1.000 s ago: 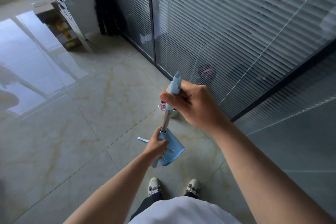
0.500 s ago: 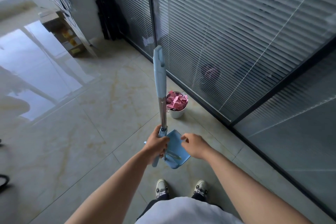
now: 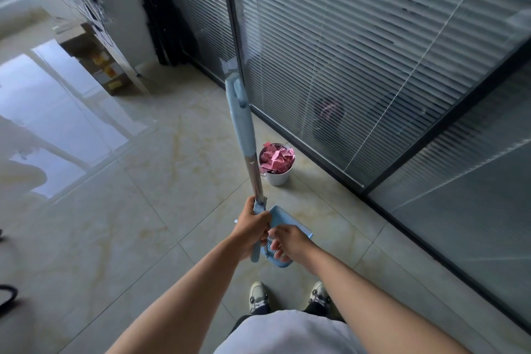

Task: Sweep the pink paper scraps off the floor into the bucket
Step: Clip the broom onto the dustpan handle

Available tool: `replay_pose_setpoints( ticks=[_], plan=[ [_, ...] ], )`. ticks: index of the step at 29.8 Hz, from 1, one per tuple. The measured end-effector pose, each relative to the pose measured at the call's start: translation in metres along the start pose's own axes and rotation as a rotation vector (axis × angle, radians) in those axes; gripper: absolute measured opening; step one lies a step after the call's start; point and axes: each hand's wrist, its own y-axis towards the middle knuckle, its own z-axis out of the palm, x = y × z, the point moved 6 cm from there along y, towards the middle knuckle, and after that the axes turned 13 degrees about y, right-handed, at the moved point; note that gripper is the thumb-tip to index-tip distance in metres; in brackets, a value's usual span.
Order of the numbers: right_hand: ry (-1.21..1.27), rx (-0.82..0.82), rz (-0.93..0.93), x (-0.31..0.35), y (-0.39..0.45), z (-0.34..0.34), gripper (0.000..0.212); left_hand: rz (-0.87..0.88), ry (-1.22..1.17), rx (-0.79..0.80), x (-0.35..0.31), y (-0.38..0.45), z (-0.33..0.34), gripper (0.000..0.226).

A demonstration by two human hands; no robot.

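Observation:
A small white bucket (image 3: 278, 179) stands on the floor by the glass wall, heaped with pink paper scraps (image 3: 276, 158). My left hand (image 3: 253, 227) grips the bottom of a long pole (image 3: 254, 172) with a light blue grip, which leans away from me toward the bucket. The blue dustpan (image 3: 283, 218) hangs at the pole's base, just above the floor in front of my shoes. My right hand (image 3: 290, 242) is at the dustpan's near end, its fingers curled round the blue rim. I see no pink scraps on the floor tiles.
A glass partition with blinds (image 3: 359, 52) runs along the right, its dark frame meeting the floor just behind the bucket. Cardboard boxes (image 3: 100, 66) sit at the far left against a white board. Glossy tile floor (image 3: 115, 210) spreads to the left.
My right hand has let go of the top of the pole and dropped to the dustpan. The pole's top has tipped away from me, uncovering the bucket.

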Motion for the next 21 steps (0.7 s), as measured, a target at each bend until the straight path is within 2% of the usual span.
replay_pose_setpoints(
  ticks=[2, 3, 8, 13, 16, 21],
  plan=[
    [0.121, 0.040, 0.091, -0.008, 0.005, 0.006, 0.017, -0.001, -0.035, 0.012, -0.004, -0.003, 0.000, 0.041],
    [0.093, 0.011, 0.072, -0.013, 0.011, 0.004, 0.015, -0.007, -0.043, 0.024, -0.007, -0.005, -0.001, 0.041],
    [-0.037, -0.089, 0.072, -0.039, 0.015, -0.007, 0.036, -0.006, -0.064, 0.077, -0.033, -0.014, -0.012, 0.040],
    [-0.139, -0.051, 0.108, -0.057, 0.024, -0.004, 0.036, 0.013, -0.128, 0.092, -0.060, -0.028, -0.023, 0.034],
    [-0.138, -0.119, 0.052, -0.058, 0.032, 0.000, 0.040, 0.003, -0.181, 0.073, -0.065, -0.036, -0.025, 0.030],
    [-0.398, -0.327, -0.142, -0.029, 0.032, 0.000, 0.046, -0.037, -0.275, 0.051, -0.064, -0.042, -0.018, 0.028]
  ],
)
